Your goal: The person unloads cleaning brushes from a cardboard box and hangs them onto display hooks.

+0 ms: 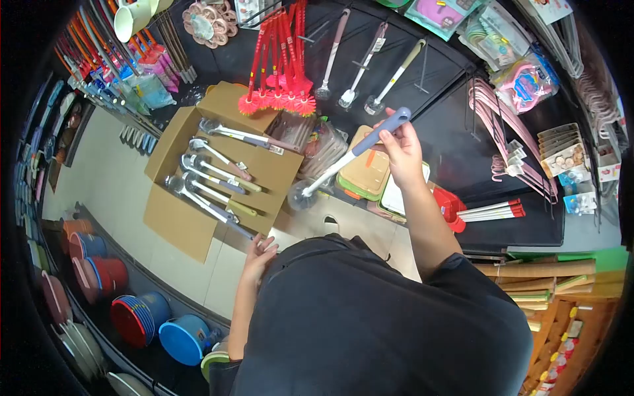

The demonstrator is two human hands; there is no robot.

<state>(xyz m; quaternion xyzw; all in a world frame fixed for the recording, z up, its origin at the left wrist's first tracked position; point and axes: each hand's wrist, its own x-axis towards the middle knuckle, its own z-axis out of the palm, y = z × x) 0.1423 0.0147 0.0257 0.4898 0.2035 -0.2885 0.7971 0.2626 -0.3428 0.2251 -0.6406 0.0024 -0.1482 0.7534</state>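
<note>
My right hand (400, 146) is closed around the blue-grey handle of a long-handled brush (338, 165). The brush slants down to the left, its white shaft ending in a round head under clear plastic. Low on the left, my left hand (259, 259) has its fingers apart and holds nothing. Its fingertips are close to the handle end of a brush lying in the open cardboard box (173, 231); whether they touch cannot be made out. Several similar brushes (221, 173) with plastic-covered heads and grey, pink or green handles lie in that box.
Three similar brushes (360, 69) hang on black rack hooks beside red brushes (277, 72). Lidded plastic boxes (363, 165) and a red container (450, 210) stand below. Pink hangers (505, 132) hang at right. Buckets (181, 340) line the lower left shelf; mops (112, 46) stand behind.
</note>
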